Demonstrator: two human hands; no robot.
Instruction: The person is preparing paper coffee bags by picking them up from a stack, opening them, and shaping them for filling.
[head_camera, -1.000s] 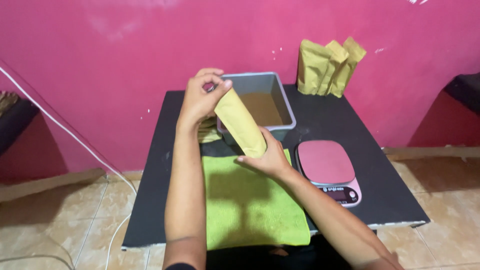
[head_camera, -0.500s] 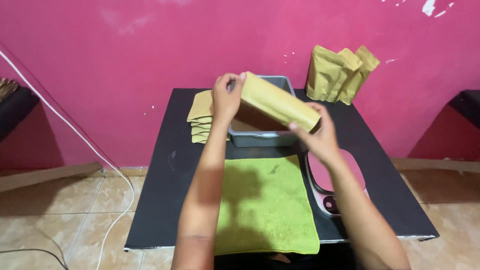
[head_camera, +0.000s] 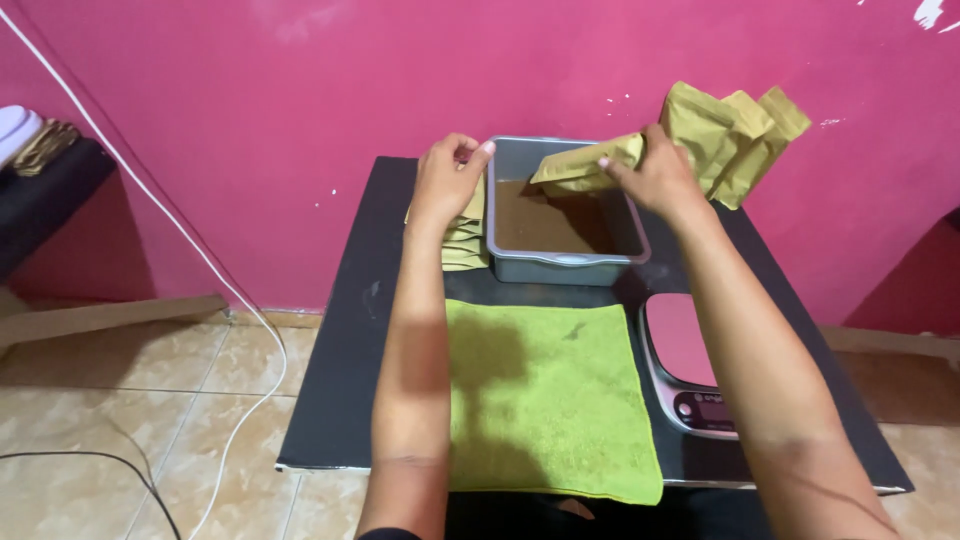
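My right hand (head_camera: 652, 176) grips a tan paper pouch (head_camera: 583, 167) and holds it lying sideways over the far right part of a grey tub (head_camera: 563, 268) filled with brown powder (head_camera: 548, 218). My left hand (head_camera: 446, 180) is at the tub's left rim, fingers curled, touching the top of a stack of flat tan pouches (head_camera: 462, 243) that lies beside the tub. Whether that hand pinches a pouch I cannot tell.
A green cloth (head_camera: 548, 398) lies on the black table (head_camera: 340, 380) in front of the tub. A pink kitchen scale (head_camera: 688, 362) sits at the right. Several filled tan pouches (head_camera: 738, 135) lean against the pink wall. A white cable (head_camera: 190, 250) hangs at the left.
The pouch was held by both hands over the tub. Now only my right hand holds it, further right and back, and my left hand has dropped to the stack beside the tub.
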